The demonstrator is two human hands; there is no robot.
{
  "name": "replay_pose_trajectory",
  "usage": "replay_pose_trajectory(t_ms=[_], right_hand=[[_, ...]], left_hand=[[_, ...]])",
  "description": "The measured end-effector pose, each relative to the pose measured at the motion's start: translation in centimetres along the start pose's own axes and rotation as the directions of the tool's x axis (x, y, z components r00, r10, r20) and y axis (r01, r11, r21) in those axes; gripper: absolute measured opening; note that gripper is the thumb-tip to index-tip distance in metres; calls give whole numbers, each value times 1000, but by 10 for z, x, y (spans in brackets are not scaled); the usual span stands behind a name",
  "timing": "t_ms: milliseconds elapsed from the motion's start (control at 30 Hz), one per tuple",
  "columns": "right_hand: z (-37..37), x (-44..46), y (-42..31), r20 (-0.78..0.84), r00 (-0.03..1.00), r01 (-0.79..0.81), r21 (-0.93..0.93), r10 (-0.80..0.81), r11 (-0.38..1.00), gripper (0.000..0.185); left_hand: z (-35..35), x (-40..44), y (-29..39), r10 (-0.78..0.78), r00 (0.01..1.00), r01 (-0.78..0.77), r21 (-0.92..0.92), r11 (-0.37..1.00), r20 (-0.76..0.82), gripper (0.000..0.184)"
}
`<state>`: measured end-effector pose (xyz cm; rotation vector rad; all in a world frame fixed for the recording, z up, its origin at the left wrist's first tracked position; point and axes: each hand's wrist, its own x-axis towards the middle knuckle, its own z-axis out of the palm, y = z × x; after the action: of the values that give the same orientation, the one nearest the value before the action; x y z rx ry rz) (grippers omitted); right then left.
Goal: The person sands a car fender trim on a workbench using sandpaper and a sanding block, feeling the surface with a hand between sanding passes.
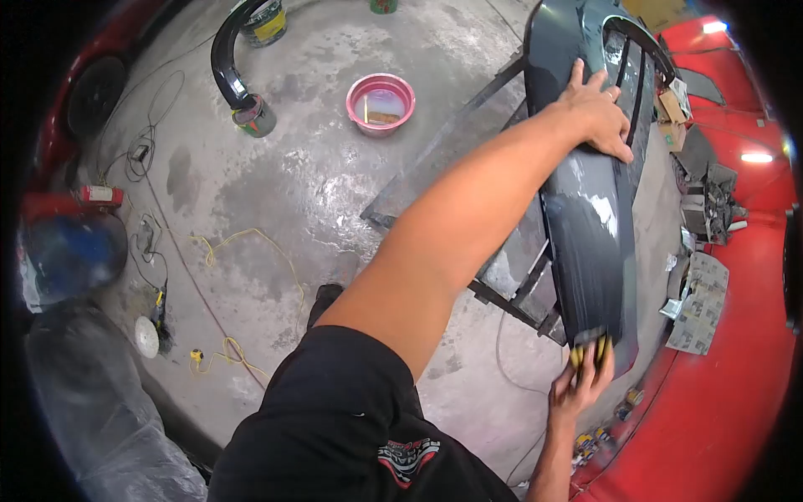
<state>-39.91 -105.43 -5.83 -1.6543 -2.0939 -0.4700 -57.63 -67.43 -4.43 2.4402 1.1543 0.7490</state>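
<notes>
A dark grey car bumper [590,251] with wet, shiny patches lies lengthwise on a dark metal stand [502,289] at the right. My left hand [594,117] rests on its upper part, palm down with fingers spread, close to the slatted opening. At the near end of the bumper, my right hand [583,381] is closed around a small yellow and dark sanding pad [577,355], pressed against the surface. My fingers cover part of the pad.
A pink basin [381,82] of cloudy water stands on the concrete floor. A curved black part [224,58] leans on a can [258,117]. Cables [155,188] and a polisher [147,336] lie at left. Newspaper and cardboard [701,301] sit by the red wall [753,351].
</notes>
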Motion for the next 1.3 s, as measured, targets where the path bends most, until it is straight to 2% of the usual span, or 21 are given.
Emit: replay_pose_trajectory(t_ms=[33,67,167,233,367,433,500,567,633,733,800,833,867,900,967,1033,1100,1200,1233,1267,1300], right_hand=[[3,-23,11,-66,997,-32,34,34,999,46],[6,-8,2,-69,997,-36,38,38,999,46],[26,106,-44,120,986,123,-36,-117,992,46],[51,157,-68,119,988,103,-32,-98,994,46],[22,97,-45,122,990,77,-67,-68,995,43],[9,22,-22,14,1000,-19,10,19,1000,38],[9,18,-23,23,1000,-19,-24,20,1000,41],[22,82,-40,87,992,96,-48,-92,994,45],[43,143,-63,104,988,117,-27,-113,993,46],[34,149,-63,139,984,114,-1,-113,994,44],[11,87,-34,92,993,82,-35,-78,996,41],[5,39,-13,27,999,-43,21,42,999,37],[-1,-3,3,-52,984,-168,25,169,986,33],[-3,-28,18,-69,971,-230,-19,229,973,36],[-7,19,7,44,994,-99,-30,100,995,41],[16,87,-17,66,997,35,12,-36,999,47],[38,139,-44,59,994,89,26,-91,996,47],[26,124,-39,92,992,94,-17,-92,995,45],[18,97,-26,84,995,59,-21,-57,998,43],[15,62,-8,27,999,-20,106,18,994,43],[3,26,-2,0,997,-75,25,75,997,42]], left_hand=[[-2,0,-1,-1,1000,1,1,1000,9,58],[-2,-1,-1,-9,1000,9,0,1000,13,57],[-3,-2,-3,-5,1000,5,9,1000,8,57],[-2,-2,-3,-9,1000,9,23,1000,15,57],[-11,-5,-1,22,999,-22,-10,1000,44,55],[-12,-6,-2,21,999,-20,-30,999,27,54],[-11,-6,-1,9,999,-8,-40,999,31,53],[-12,-6,-1,6,999,-5,-33,999,47,54],[-7,-4,-4,18,1000,-18,-18,1000,16,54],[-7,-3,-2,15,1000,-14,-8,1000,25,55],[-10,-4,-4,13,999,-12,-34,999,41,57],[-11,-3,-6,22,998,-20,-34,999,51,57],[-7,-3,-5,16,999,-15,-28,999,34,57],[-6,-2,-4,12,1000,-12,-19,1000,13,57],[-2,3,-7,16,1000,-17,23,1000,13,59],[-1,2,-7,13,1000,-12,28,1000,-7,59],[-4,4,-7,2,999,-3,46,999,33,59],[0,3,-5,-6,1000,5,53,999,18,61],[-2,4,-6,-15,1000,14,37,999,24,61],[-1,4,-7,-11,1000,10,29,1000,20,60],[0,4,-7,-7,1000,7,14,1000,20,60]])
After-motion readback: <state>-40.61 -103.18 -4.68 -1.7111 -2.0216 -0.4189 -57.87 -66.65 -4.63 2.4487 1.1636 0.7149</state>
